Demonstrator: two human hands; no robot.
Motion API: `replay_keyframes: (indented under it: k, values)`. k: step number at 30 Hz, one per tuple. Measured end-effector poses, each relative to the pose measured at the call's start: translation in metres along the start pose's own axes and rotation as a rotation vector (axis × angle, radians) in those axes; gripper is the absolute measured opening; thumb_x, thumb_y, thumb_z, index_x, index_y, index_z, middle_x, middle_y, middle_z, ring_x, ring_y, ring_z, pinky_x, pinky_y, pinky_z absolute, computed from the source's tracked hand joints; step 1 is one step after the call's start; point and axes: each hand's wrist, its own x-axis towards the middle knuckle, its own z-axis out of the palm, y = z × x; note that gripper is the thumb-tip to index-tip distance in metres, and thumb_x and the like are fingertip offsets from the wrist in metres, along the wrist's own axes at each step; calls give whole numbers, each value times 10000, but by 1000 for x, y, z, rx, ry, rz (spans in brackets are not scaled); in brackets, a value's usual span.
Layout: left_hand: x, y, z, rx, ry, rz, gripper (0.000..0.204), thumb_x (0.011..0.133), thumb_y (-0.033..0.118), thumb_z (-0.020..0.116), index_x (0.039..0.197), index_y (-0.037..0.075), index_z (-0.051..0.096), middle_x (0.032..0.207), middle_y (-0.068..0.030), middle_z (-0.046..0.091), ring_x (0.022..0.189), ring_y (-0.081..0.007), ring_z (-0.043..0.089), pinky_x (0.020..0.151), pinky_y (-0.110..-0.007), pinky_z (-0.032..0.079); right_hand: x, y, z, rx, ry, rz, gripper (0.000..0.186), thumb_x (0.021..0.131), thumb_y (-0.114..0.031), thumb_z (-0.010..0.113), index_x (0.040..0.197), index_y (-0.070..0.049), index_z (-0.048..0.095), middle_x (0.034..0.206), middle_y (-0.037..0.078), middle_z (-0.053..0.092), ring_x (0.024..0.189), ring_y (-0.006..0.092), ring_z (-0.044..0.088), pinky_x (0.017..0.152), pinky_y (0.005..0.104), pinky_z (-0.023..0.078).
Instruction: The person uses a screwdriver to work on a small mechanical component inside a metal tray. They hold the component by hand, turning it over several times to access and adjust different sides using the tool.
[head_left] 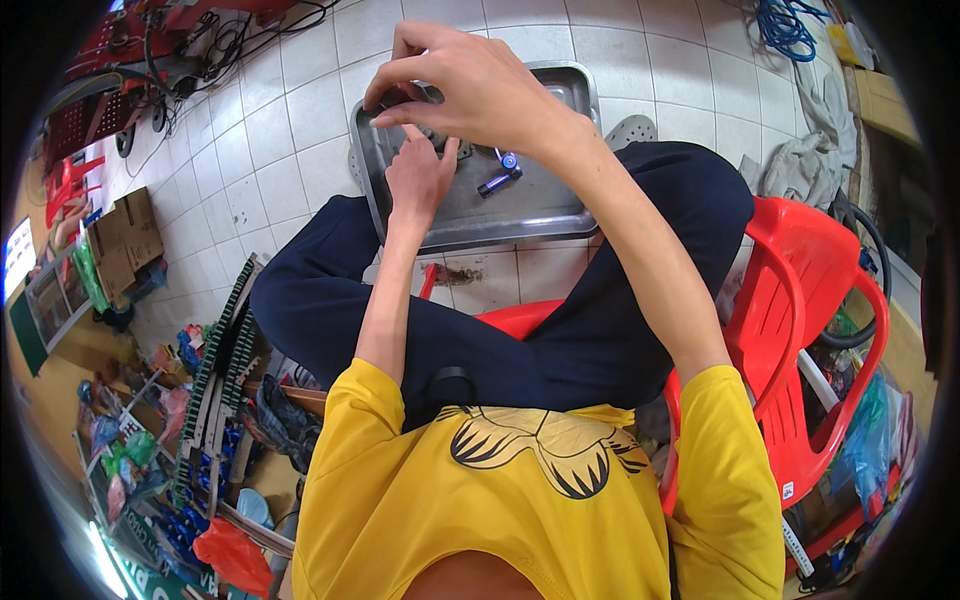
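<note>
From where I stood, taking the tray as the clock face and twelve as the side away from the sitter, the left hand [420, 172] lay over the nine o'clock part of the metal tray [520, 215]. Its forefinger pointed forward, its thumb stood out to the side and its other fingers were curled; I could not tell whether it gripped anything. The right hand [455, 82] arched above the tray toward eleven o'clock, its bent fingers and thumb drawn close; I could not make out whether something was pinched between them.

A small purple-blue cylinder [497, 183] lay tilted in the tray, just off the middle toward five o'clock, with a round blue piece [509, 160] beside its upper end. A grey metal part [464, 148] showed just beside the left thumb, partly hidden by the hands.

The sitter's dark trousers [460, 345] spread either side of the tray, above a pale tiled floor [300, 125]. A red plastic chair [797, 320] stood at four o'clock, blue coiled cable [785, 30] lay at two, and a cardboard box [128, 240] stood between eight and nine.
</note>
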Motion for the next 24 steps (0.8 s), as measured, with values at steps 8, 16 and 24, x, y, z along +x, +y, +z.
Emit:
replay_keyframes:
  k: [8, 16, 24]
  values:
    - [1, -7, 6, 4, -2, 64, 873, 970, 547, 609, 1415, -159, 355, 1124, -325, 695, 965, -493, 709, 838, -578, 561, -2, 3, 6, -31, 130, -93, 166, 886, -268, 777, 1004, -153, 757, 1038, 2, 693, 884, 230, 695, 750, 370, 562]
    - [2, -5, 7, 61, 0, 49, 901, 974, 545, 603, 1448, -182, 360, 1184, -335, 679, 982, -477, 715, 835, -563, 571, 0, 11, 15, 92, 151, -2, 187, 876, -216, 774, 1052, -162, 744, 1026, 33, 671, 900, 243, 707, 757, 382, 576]
    - [2, -3, 3, 43, -20, 37, 912, 976, 561, 596, 1447, -182, 357, 1195, -331, 676, 988, -480, 712, 842, -568, 566, 1, 2, 2, -58, 110, -9, 177, 885, -226, 795, 1045, -161, 755, 982, 2, 677, 868, 209, 707, 732, 349, 562]
